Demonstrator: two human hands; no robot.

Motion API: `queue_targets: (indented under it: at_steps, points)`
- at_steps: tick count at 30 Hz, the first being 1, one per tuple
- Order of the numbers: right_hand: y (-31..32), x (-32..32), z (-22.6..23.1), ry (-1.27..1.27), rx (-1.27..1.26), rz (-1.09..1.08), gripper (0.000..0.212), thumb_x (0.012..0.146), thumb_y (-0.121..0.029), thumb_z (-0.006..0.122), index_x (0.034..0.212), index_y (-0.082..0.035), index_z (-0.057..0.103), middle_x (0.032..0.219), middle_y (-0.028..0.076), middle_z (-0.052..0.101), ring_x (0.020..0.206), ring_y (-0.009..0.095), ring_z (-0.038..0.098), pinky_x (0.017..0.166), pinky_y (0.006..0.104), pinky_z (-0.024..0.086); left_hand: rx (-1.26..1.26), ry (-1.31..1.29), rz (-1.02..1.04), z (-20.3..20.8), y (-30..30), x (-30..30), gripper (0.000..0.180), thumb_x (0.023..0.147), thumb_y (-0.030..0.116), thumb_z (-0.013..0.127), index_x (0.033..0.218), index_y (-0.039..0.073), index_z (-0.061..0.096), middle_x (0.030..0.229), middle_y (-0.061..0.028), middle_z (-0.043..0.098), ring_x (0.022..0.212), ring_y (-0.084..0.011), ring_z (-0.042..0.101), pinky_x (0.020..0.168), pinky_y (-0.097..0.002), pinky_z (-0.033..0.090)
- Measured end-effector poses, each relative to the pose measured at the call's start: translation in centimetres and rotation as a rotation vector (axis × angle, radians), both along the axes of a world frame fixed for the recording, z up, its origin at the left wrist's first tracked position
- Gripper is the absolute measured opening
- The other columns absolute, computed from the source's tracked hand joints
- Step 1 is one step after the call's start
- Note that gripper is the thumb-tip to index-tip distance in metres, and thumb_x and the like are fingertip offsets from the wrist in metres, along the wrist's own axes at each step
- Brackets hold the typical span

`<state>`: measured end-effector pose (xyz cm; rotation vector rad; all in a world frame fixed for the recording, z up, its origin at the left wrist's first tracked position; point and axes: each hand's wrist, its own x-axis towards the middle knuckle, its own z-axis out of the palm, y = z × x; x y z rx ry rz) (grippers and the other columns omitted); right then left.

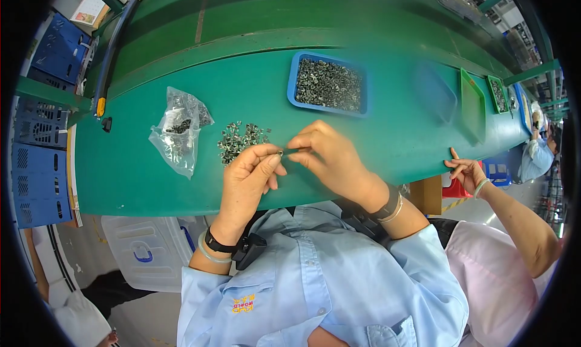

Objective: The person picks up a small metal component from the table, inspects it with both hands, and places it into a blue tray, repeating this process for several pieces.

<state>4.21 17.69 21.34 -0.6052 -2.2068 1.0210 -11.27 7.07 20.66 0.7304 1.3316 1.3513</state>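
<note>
- One small metal piece (279,153) is near the centre of the frame, pinched between the thumb and forefinger of the left hand (247,172).
- Just to the right, the right hand (330,156) has its thumb and forefinger pointed toward that piece, their tips slightly apart; whether they grip anything, I cannot tell.
- As I judge it, the step in hand is fingertip work on a single piece; the next move seems to call for a steady left pinch and careful placing of the right fingertips.
- The piece sits between both hands, above the green counter (121,189).
- A loose pile of metal pieces (237,143) lies just beyond the left hand, left of centre.
- Higher up, the blue tray (292,83) of small metal parts (327,83) stands above the right hand, apart from it.
- Farther left lies a clear plastic bag (175,147), well apart from both hands.
</note>
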Motion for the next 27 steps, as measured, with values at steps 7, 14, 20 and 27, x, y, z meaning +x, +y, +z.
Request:
queue_targets:
  at_steps: [7, 14, 20, 27]
  points:
    - [-0.3, -0.5, -0.2, -0.023, 0.125, 0.030, 0.016, 0.077, -0.003, 0.069, 0.091, -0.003, 0.060, 0.085, 0.008, 0.059, 0.081, 0.023, 0.060, 0.066, 0.0313, 0.050, 0.016, -0.023, 0.003, -0.1, -0.1, 0.2, 0.017, 0.093, 0.013, 0.057, 0.106, 0.003, 0.060, 0.077, -0.0031, 0.064, 0.058, -0.0043, 0.052, 0.047, -0.0162, 0.036]
    - [0.6, 0.2, -0.6, 0.006, 0.004, -0.026, 0.013, 0.080, -0.005, 0.068, 0.091, -0.003, 0.062, 0.086, 0.009, 0.059, 0.077, 0.022, 0.060, 0.066, 0.0301, 0.050, -0.008, -0.006, 0.014, 0.0, 0.0, -0.2, 0.017, 0.093, 0.012, 0.057, 0.106, 0.003, 0.061, 0.077, -0.0028, 0.064, 0.058, -0.0043, 0.052, 0.048, -0.0163, 0.036]
    - [-0.2, -0.5, 0.1, -0.008, -0.319, 0.008, 0.012, 0.082, -0.006, 0.067, 0.092, -0.002, 0.063, 0.084, 0.008, 0.059, 0.076, 0.019, 0.060, 0.066, 0.0286, 0.049, 0.113, 0.220, 0.059, -0.2, 0.1, 0.2, 0.016, 0.092, 0.010, 0.058, 0.105, 0.003, 0.062, 0.077, -0.0025, 0.063, 0.063, -0.0055, 0.054, 0.053, -0.0186, 0.042]
    - [-0.8, -0.9, 0.3, -0.021, -0.246, 0.049, 0.011, 0.082, -0.006, 0.068, 0.092, -0.002, 0.064, 0.086, 0.007, 0.059, 0.079, 0.018, 0.060, 0.069, 0.0297, 0.048, 0.135, 0.289, 0.082, 0.2, -0.2, 0.6, 0.015, 0.091, 0.006, 0.058, 0.105, 0.000, 0.061, 0.080, -0.0038, 0.063, 0.066, -0.0069, 0.054, 0.057, -0.0203, 0.045]
